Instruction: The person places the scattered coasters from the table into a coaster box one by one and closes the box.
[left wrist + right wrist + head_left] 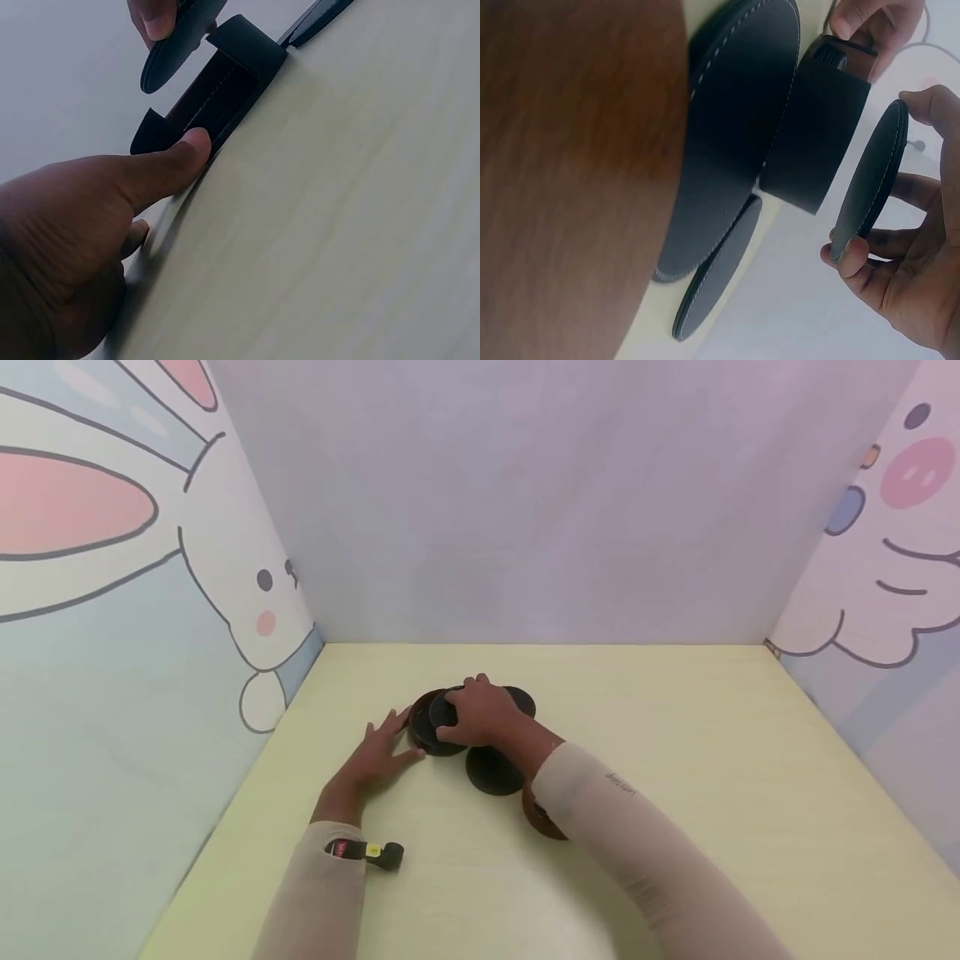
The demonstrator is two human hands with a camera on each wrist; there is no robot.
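Observation:
My right hand (483, 714) pinches a round black coaster (870, 180) by its edges. White stitching runs along the rim of this disc, which hangs tilted just over a round black coaster holder (814, 135). At the holder's left side, my left hand (377, 756) grips its wall, the thumb (196, 142) in front by a notch. The left wrist view shows the holder's brown inside through that notch. Close to the holder lie two more black coasters, a front one (495, 772) and a back one (522, 700), partly covered by my right hand and forearm.
A brown-edged round piece (542, 818) pokes out from beneath my right sleeve. The pale yellow table (675, 718) meets a plain back wall (525, 527). Cartoon-printed panels (97, 710) stand along both sides.

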